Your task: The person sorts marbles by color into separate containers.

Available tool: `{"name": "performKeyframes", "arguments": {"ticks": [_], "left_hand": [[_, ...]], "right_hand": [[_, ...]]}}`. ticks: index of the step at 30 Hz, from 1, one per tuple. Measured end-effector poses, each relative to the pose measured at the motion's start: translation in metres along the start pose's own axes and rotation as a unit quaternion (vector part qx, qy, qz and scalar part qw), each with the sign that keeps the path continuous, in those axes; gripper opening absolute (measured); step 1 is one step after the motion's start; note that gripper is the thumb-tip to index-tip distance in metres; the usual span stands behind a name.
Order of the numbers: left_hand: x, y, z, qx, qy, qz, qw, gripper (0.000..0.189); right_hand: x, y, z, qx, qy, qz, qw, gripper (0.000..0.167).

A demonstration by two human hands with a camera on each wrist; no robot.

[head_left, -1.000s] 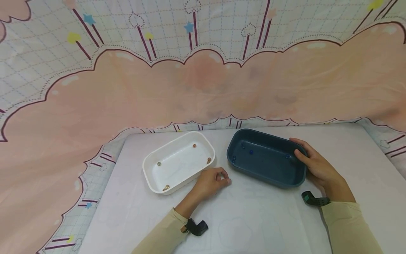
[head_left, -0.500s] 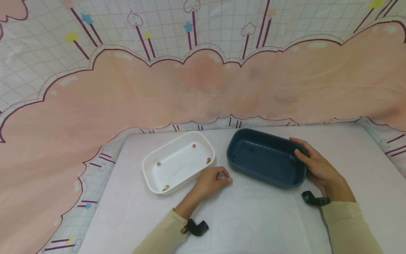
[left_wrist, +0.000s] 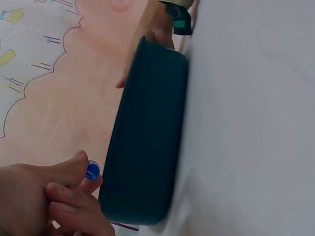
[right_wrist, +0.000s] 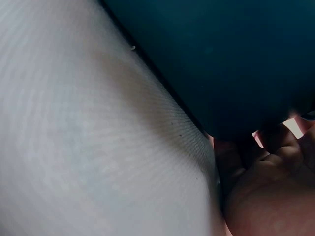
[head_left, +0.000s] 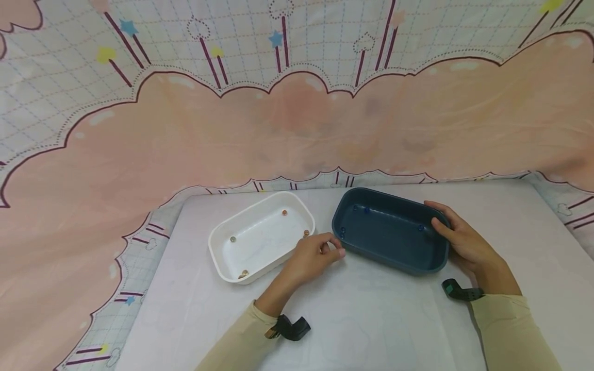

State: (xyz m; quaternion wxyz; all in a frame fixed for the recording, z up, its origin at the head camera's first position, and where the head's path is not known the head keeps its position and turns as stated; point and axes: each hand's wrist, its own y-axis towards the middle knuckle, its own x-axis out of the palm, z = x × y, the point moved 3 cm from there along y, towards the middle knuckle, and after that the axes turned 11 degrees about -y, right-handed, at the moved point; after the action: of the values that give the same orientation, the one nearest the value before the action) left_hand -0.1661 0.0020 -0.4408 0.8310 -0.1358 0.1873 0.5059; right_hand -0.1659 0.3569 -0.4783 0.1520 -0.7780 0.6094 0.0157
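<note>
My left hand [head_left: 313, 260] pinches a small blue glass bead [left_wrist: 92, 169] between thumb and fingertip, as the left wrist view shows; the head view hides it. That hand is just off the near left corner of a dark blue tray [head_left: 394, 260]. My right hand [head_left: 468, 247] grips the tray's right end, thumb over the rim and the other fingers outside. In the right wrist view, curled fingers [right_wrist: 280, 152] press against the tray's outer side. Several blue beads [head_left: 421, 228] lie scattered on the tray's floor.
A white tray [head_left: 262, 270] stands at the left, partly behind my left hand. It holds several amber and clear beads [head_left: 284, 212] near its walls. A white cloth [head_left: 371, 319] covers the table, and a printed curtain [head_left: 297, 134] hangs behind it.
My left hand has risen slightly and moved right toward the dark blue tray. One blue bead in that tray has rolled toward its far wall. My right hand stays in place.
</note>
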Motion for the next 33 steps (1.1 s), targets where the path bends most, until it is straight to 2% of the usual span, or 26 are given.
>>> {"name": "performKeyframes", "arguments": {"ticks": [6, 13, 19, 25, 33], "left_hand": [[-0.001, 0.009, 0.012, 0.003, -0.009, 0.005, 0.9999, 0.016], [0.001, 0.022, 0.023, 0.02, -0.011, 0.008, 0.9997, 0.017], [0.0, 0.029, 0.034, 0.018, -0.012, 0.016, 0.9997, 0.019], [0.001, 0.035, 0.038, 0.02, 0.003, 0.018, 0.9996, 0.023], [0.001, 0.042, 0.042, 0.026, -0.002, 0.017, 0.9995, 0.026]], "right_hand": [[0.0, 0.0, 0.001, -0.001, 0.003, 0.002, 1.0, 0.058], [0.0, -0.001, 0.002, -0.002, 0.008, 0.003, 1.0, 0.058], [0.0, -0.001, 0.0, 0.001, 0.011, 0.001, 0.9999, 0.058], [-0.002, 0.0, 0.001, -0.003, 0.007, 0.002, 1.0, 0.058], [-0.003, 0.001, 0.002, -0.007, 0.009, -0.001, 0.9999, 0.057]]}}
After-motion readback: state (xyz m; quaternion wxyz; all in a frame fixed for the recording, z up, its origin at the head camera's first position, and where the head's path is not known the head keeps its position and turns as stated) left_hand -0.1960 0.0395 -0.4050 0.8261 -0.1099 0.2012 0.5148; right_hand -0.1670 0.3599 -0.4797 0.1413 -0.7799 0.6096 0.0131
